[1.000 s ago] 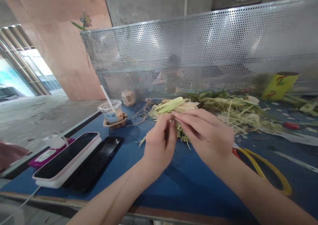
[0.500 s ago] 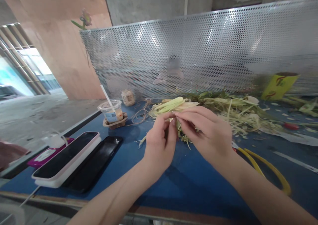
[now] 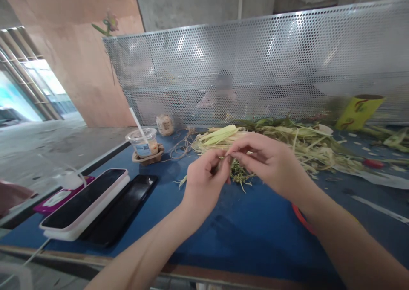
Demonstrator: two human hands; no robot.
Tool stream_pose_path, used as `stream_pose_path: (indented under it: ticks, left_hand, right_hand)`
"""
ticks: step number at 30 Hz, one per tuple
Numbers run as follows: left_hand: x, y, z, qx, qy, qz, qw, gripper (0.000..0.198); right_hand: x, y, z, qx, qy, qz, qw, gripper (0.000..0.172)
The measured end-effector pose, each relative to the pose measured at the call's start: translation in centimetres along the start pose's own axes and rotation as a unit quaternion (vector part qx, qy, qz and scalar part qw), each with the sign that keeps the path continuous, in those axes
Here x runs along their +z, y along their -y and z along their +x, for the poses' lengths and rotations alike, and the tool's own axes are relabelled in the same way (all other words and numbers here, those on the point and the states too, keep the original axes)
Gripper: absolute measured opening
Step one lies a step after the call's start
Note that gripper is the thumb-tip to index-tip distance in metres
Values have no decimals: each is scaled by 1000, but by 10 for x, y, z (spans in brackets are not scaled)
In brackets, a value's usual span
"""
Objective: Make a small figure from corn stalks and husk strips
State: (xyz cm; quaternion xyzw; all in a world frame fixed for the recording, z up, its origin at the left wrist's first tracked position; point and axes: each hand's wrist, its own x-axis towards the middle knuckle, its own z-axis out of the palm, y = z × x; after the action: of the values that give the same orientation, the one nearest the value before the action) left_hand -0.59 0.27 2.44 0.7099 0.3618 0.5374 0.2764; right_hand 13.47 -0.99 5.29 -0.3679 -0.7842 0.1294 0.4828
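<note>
My left hand (image 3: 206,172) and my right hand (image 3: 263,158) meet fingertip to fingertip above the blue table (image 3: 252,243). Both are closed in a pinch, and what lies between the fingertips is too small to make out. Just behind them rests a bundle of pale yellow-green husks (image 3: 223,134). A small heap of green sprigs (image 3: 241,175) shows below and beyond the fingers. Part of a red curved handle (image 3: 302,219) sticks out from under my right forearm, which hides the rest.
To the left lie a pink-edged phone (image 3: 86,200), a black phone (image 3: 124,209) and a purple pack (image 3: 54,202). A drink cup (image 3: 143,143) with a straw stands behind. Dried leaves (image 3: 306,145), a ruler (image 3: 380,209) and a yellow roll (image 3: 361,113) are right; a perforated metal screen (image 3: 255,68) stands behind.
My fingertips have shifted slightly right and down, still together. My right forearm now covers the yellow handles that showed beside it, and the red handle part has come into view.
</note>
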Motion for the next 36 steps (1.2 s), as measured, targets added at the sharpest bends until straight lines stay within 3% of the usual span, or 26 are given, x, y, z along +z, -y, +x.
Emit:
stream_pose_path:
  ticks: [5, 13, 29, 36]
  left_hand:
    - [0, -1, 0, -7, 2, -15, 1000, 8]
    - [-1, 1, -1, 19, -3, 14, 1000, 9]
    - [1, 3, -5, 88, -8, 197, 977, 9]
    - [0, 2, -4, 45, 20, 98, 994, 10]
  right_hand:
    - [-6, 1, 1, -40, 26, -62, 997, 9]
    - [-7, 1, -1, -120, 0, -170, 978, 8]
    - [-10, 8, -4, 8, -9, -159, 987, 9]
    - [-12, 4, -2, -25, -13, -131, 991, 9]
